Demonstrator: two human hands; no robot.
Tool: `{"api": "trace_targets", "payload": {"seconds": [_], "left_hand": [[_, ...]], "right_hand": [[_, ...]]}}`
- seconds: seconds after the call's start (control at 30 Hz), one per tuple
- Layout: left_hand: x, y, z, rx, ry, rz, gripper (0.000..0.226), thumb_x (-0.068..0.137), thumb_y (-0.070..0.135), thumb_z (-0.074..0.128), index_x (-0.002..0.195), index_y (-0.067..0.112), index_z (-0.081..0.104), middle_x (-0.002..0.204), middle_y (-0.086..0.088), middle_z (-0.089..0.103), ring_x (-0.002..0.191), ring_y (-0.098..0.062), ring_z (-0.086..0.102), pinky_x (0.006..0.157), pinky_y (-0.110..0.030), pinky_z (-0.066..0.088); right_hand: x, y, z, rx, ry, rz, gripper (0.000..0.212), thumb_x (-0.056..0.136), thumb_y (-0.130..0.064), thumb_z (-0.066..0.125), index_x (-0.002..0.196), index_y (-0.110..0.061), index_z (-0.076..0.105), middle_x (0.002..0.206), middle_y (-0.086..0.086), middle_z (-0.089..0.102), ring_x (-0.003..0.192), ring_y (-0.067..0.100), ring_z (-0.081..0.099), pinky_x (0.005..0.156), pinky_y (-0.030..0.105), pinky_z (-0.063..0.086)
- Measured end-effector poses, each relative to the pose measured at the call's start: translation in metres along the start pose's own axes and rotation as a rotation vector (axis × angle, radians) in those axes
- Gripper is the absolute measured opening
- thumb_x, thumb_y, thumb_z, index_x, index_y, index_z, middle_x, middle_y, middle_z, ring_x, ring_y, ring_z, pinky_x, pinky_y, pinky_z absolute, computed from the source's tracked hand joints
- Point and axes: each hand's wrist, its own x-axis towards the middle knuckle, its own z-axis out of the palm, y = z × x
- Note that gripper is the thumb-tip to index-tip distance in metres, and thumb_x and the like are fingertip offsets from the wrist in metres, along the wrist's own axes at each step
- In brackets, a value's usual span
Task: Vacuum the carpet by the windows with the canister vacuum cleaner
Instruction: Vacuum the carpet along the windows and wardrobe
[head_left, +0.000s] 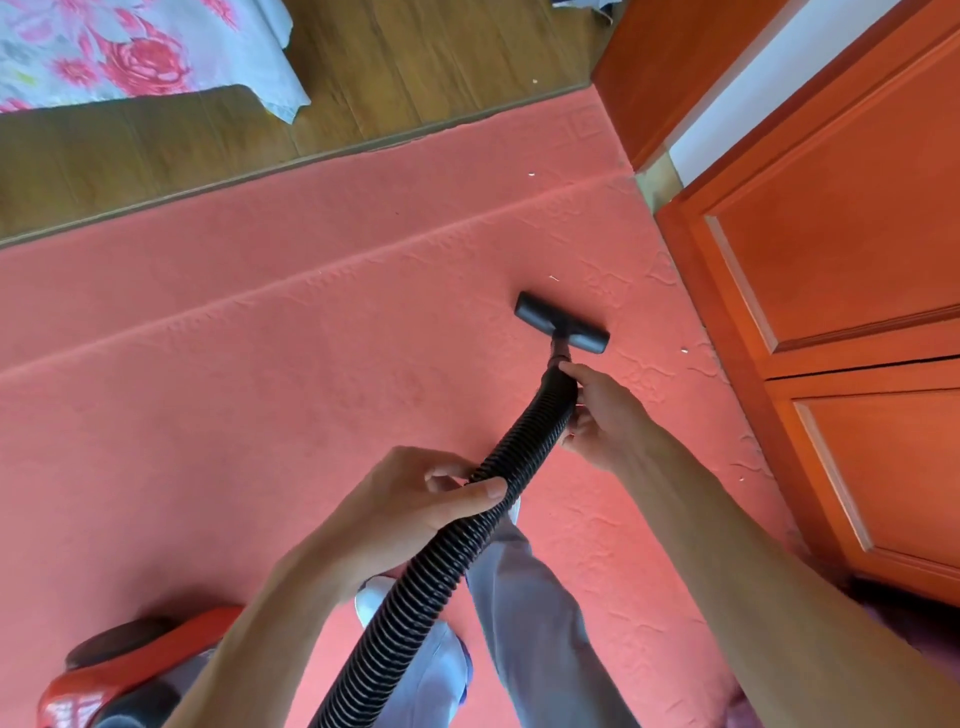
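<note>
A black ribbed vacuum hose (441, 561) runs from the bottom of the view up to a small black floor nozzle (562, 322) that sits flat on the salmon-red carpet (260, 374). My right hand (605, 415) grips the hose near its front end, just behind the nozzle. My left hand (415, 506) grips the hose lower down, with the thumb over the top. The red canister vacuum (130, 670) stands on the carpet at the lower left, partly hidden by my left forearm.
An orange wooden cabinet (841, 260) with panelled doors lines the right side, close to the nozzle. Wooden floor (208, 145) lies beyond the carpet's far edge, with a flowered bedsheet (130, 47) hanging at the top left. Small white crumbs (684, 351) dot the carpet. My legs in grey trousers (530, 613) stand below the hose.
</note>
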Motion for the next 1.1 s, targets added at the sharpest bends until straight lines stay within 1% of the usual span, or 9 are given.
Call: {"api": "trace_targets", "payload": {"seconds": [0.17,0.27,0.33,0.53,0.67,0.77,0.87,1.0,1.1], "left_hand": [[0.044,0.005,0.021,-0.038,0.044,-0.022,0.029,0.087,0.045,0.07,0.086,0.017,0.077,0.079,-0.004,0.077,0.067,-0.012,0.07,0.063,-0.022,0.052],[0.072,0.011,0.032,-0.154,0.07,-0.052,0.032,0.088,0.042,0.071,0.084,0.011,0.075,0.073,-0.01,0.074,0.074,-0.029,0.075,0.069,-0.037,0.059],[0.084,0.016,0.036,-0.195,0.087,-0.076,0.035,0.087,0.042,0.072,0.083,0.007,0.074,0.071,-0.014,0.073,0.079,-0.036,0.075,0.065,-0.035,0.057],[0.06,0.043,0.028,-0.127,0.107,-0.038,0.045,0.084,0.05,0.072,0.079,0.005,0.072,0.073,-0.012,0.075,0.076,-0.034,0.075,0.073,-0.045,0.06],[-0.002,0.068,-0.002,0.007,0.093,0.027,0.055,0.082,0.058,0.071,0.076,0.003,0.068,0.073,-0.021,0.07,0.062,-0.019,0.067,0.062,-0.032,0.048],[-0.067,0.09,-0.023,-0.078,0.119,0.029,0.045,0.079,0.057,0.072,0.072,0.012,0.072,0.067,-0.009,0.072,0.071,-0.023,0.072,0.066,-0.03,0.051],[-0.137,0.105,-0.041,-0.112,0.197,0.053,0.049,0.073,0.065,0.074,0.082,0.017,0.077,0.076,-0.006,0.076,0.075,-0.02,0.071,0.073,-0.032,0.053],[-0.217,0.115,-0.055,-0.119,0.284,0.061,0.042,0.086,0.046,0.071,0.097,0.007,0.077,0.089,-0.018,0.077,0.078,-0.019,0.068,0.082,-0.035,0.054],[-0.259,0.126,-0.068,-0.134,0.347,0.103,0.051,0.078,0.05,0.07,0.102,0.006,0.077,0.094,-0.018,0.077,0.085,-0.024,0.071,0.089,-0.04,0.054]], "right_hand": [[0.035,-0.034,0.005,-0.138,0.021,0.022,0.024,0.089,-0.027,0.063,0.106,-0.012,0.055,0.078,0.006,0.056,0.063,0.016,0.053,0.059,0.024,0.041],[0.056,-0.062,0.007,-0.155,0.018,-0.006,0.022,0.09,-0.028,0.062,0.103,-0.011,0.054,0.078,0.007,0.057,0.065,0.017,0.053,0.062,0.026,0.041],[0.063,-0.077,0.007,-0.154,0.001,-0.022,0.025,0.09,-0.028,0.063,0.105,-0.009,0.055,0.08,0.008,0.057,0.068,0.018,0.055,0.063,0.026,0.042],[0.026,-0.107,0.007,-0.064,-0.047,-0.083,0.045,0.085,-0.028,0.069,0.121,-0.002,0.06,0.1,0.012,0.061,0.084,0.022,0.058,0.092,0.037,0.049],[-0.051,-0.112,0.012,-0.008,-0.116,-0.063,0.041,0.084,-0.027,0.07,0.114,0.001,0.062,0.093,0.013,0.061,0.072,0.018,0.055,0.077,0.031,0.047],[-0.123,-0.115,0.027,-0.003,-0.164,-0.042,0.024,0.088,-0.025,0.066,0.096,-0.004,0.059,0.073,0.008,0.054,0.051,0.013,0.047,0.054,0.025,0.04],[-0.195,-0.112,0.046,0.026,-0.247,-0.023,0.027,0.089,-0.023,0.066,0.104,-0.003,0.056,0.069,0.005,0.048,0.054,0.012,0.041,0.054,0.024,0.034],[-0.277,-0.106,0.072,-0.077,-0.291,-0.042,0.031,0.089,-0.025,0.067,0.108,-0.004,0.056,0.071,0.006,0.047,0.056,0.013,0.042,0.048,0.023,0.036],[-0.324,-0.109,0.094,-0.092,-0.334,-0.077,0.03,0.09,-0.025,0.065,0.109,-0.002,0.057,0.075,0.007,0.049,0.061,0.014,0.046,0.05,0.024,0.037]]}}
